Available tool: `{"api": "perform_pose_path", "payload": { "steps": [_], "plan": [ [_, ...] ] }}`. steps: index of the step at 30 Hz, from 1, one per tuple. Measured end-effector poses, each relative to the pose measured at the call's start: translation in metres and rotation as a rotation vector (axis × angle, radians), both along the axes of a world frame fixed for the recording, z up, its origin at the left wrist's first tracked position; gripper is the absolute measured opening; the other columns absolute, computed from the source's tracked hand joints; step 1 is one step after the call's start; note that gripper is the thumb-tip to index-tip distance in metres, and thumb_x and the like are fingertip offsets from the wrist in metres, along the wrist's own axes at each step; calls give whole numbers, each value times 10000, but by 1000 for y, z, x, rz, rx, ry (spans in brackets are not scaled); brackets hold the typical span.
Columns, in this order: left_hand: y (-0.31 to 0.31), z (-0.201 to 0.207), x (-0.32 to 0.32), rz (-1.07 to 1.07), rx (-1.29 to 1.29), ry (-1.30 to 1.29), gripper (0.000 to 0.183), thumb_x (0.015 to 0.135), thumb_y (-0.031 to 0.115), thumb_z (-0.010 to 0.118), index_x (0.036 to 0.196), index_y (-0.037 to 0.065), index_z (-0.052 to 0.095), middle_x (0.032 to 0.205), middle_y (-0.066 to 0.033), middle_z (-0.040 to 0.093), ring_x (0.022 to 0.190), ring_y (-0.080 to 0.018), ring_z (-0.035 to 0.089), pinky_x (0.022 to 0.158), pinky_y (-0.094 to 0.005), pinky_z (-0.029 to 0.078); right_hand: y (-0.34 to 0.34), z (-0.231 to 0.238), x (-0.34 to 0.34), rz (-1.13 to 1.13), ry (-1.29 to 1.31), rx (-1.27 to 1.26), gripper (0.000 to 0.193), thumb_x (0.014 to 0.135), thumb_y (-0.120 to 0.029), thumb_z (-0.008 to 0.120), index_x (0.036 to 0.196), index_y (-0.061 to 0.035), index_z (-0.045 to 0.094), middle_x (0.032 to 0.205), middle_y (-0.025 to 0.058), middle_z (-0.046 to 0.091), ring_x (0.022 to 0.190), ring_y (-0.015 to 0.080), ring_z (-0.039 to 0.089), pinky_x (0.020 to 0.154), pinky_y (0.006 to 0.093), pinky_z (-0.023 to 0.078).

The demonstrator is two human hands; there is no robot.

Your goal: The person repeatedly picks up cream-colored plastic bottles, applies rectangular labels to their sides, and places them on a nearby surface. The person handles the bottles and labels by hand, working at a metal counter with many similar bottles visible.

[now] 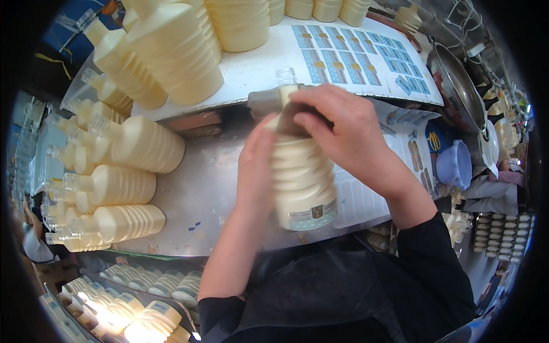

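A cream-coloured ribbed plastic bottle (303, 171) with a clear threaded neck is in front of me, its neck pointing away. Near its base is a blue-and-white label (314, 212) with a dark emblem. My left hand (255, 163), blurred by motion, is closed against the bottle's left side, and its fingertips are partly hidden. Thumb and fingers of my right hand (346, 123) pinch a thin, dark, flat piece (293, 119) over the bottle's shoulder. I cannot make out exactly what kind of piece this is.
Several similar bottles (147, 144) crowd the metal table (203, 188) on the left. More bottles (171, 51) and label sheets (337, 54) are on the raised white shelf (246, 71). A pan (457, 86) and a lilac bucket (454, 164) are at the right; bottles (154, 320) fill the lower left.
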State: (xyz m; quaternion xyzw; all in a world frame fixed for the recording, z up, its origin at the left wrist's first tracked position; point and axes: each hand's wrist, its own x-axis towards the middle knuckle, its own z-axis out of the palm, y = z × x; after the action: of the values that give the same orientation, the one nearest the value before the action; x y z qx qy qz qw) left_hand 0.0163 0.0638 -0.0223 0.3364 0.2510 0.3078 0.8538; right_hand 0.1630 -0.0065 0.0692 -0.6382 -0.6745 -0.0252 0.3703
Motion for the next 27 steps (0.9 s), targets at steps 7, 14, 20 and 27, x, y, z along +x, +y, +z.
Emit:
{"api": "perform_pose_path", "payload": {
  "steps": [7, 14, 20, 27],
  "plan": [
    [1, -2, -4, 29, -243, -136, 393, 1096, 247, 470, 1408, 19, 543, 1337, -125, 624, 1180, -225, 630, 1035, -362, 502, -6, -10, -29, 171, -460, 278, 237, 706, -85, 703, 939, -42, 684, 879, 70, 676, 792, 199, 686, 686, 320, 530],
    [3, -14, -12, -9, -293, -258, 475, 1113, 365, 393, 1435, 43, 529, 1377, -116, 607, 1256, -244, 581, 1089, -390, 447, 5, -14, -45, 170, -552, 245, 200, 681, -106, 659, 864, -26, 663, 789, 45, 612, 720, 205, 634, 645, 328, 490],
    [4, -12, -16, -54, -323, -326, 623, 1121, 491, 240, 1498, 45, 455, 1467, -130, 554, 1334, -270, 537, 1150, -424, 387, 5, -20, -55, 263, -527, -22, 203, 727, -89, 672, 928, -71, 671, 848, 49, 647, 719, 215, 653, 644, 349, 511],
    [-2, 14, -6, -54, 68, 41, 499, 1069, 384, 553, 1460, 97, 435, 1347, -74, 586, 1225, -172, 580, 1027, -363, 499, 28, -6, -21, -163, 425, 133, 295, 945, -19, 579, 1235, -21, 528, 1081, 167, 657, 981, 251, 686, 867, 356, 547]
  ]
}}
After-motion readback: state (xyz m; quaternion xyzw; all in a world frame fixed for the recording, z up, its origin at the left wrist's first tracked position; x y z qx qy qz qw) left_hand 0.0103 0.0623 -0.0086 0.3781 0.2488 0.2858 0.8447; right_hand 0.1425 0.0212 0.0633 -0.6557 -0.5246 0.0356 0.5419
